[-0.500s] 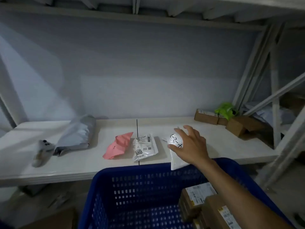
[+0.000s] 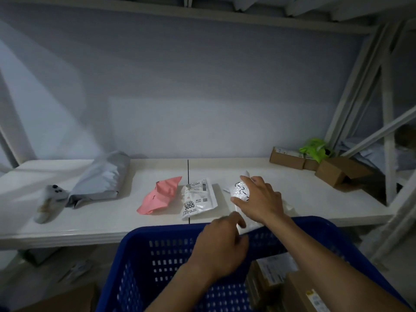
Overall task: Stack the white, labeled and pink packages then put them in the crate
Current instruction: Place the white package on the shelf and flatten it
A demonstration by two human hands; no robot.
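Three packages lie in a row on the white shelf (image 2: 112, 224). The pink package (image 2: 161, 194) is on the left, crumpled. Beside it lies the labeled package (image 2: 199, 199), marked 5055. On the right is the white package (image 2: 239, 191), with black scribbles on it, and my right hand (image 2: 258, 200) lies flat on top of it with fingers spread. My left hand (image 2: 221, 243) hovers over the blue crate's far rim, its fingertips at the near end of the white package. The blue crate (image 2: 157, 248) stands in front of the shelf, below my arms.
A grey mailer bag (image 2: 99, 179) and a small grey object (image 2: 48, 202) lie at the shelf's left. Brown cartons (image 2: 337, 172) and a green bag (image 2: 314, 148) sit at the back right. Cardboard boxes (image 2: 290, 287) fill the crate's right side. White rack posts stand at right.
My left hand has come into view over the crate's rim and reached the white package's near end. My right hand stays on the white package.
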